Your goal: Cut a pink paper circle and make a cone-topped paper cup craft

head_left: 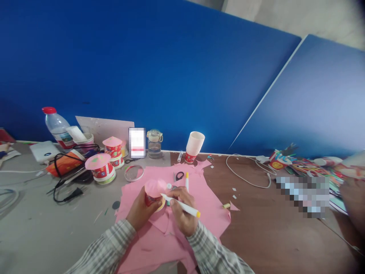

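Observation:
My left hand (141, 209) is closed around a small red paper cup with a pink paper top (155, 187), tilted over the pink paper (199, 213). In my right hand (182, 209) is a white marker (185, 207) with a yellow end, its tip at the edge of the pink top. Another yellow-ended marker (187, 180) lies just beyond my right hand, beside black-handled scissors (179, 176). Two similar red cups with pink tops, a nearer one (102, 171) and a farther one (113, 154), stand to the left.
Stacked white paper cups (195, 142), a lidded water jar (154, 144) and a roll of clear tape (134, 173) stand behind the pink paper. A black plug and cord (71, 194) lie left. Cluttered craft sticks (310, 167) and another person's arm (355, 194) are at right.

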Tool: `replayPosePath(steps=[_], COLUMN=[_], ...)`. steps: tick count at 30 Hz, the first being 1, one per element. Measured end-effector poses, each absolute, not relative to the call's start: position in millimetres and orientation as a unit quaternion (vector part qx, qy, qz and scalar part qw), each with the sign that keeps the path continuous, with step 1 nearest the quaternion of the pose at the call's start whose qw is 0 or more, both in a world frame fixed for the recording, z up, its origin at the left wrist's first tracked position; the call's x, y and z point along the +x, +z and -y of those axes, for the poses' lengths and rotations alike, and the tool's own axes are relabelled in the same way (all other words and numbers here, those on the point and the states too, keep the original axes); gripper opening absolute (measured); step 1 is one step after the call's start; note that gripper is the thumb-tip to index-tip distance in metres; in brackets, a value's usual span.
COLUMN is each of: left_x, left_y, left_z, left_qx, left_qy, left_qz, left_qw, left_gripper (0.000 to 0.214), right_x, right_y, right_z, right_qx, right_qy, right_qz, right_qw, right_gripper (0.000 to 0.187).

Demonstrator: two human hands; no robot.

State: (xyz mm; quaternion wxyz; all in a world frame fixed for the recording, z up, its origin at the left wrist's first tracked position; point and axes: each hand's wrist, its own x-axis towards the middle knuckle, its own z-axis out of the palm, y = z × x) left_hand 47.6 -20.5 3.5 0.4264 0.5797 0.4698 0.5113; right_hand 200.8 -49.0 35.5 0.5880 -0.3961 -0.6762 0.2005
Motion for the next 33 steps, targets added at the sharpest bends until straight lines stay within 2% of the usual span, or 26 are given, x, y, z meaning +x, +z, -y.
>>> replayPosePath(steps=[12, 33], left_x=[46.5, 47.1], left_y=[6.0, 6.3], left_z=[21.9, 23.3], left_qx=[0.606, 0.598], left_qy=[0.493, 0.492], left_qz=[-0.497, -0.484], left_qw=[0.377, 0.408], left_gripper=[0.051, 0.051], right_x=[202.8, 200.4], right_y=[33.1, 34.3], right_z=[48.6, 45.0], right_qx=[-0.405, -0.385], right_qy=[0.229, 0.210], right_qz=[0.658, 0.668], right_qw=[0.592, 0.602], right_gripper=[0.016, 0.015])
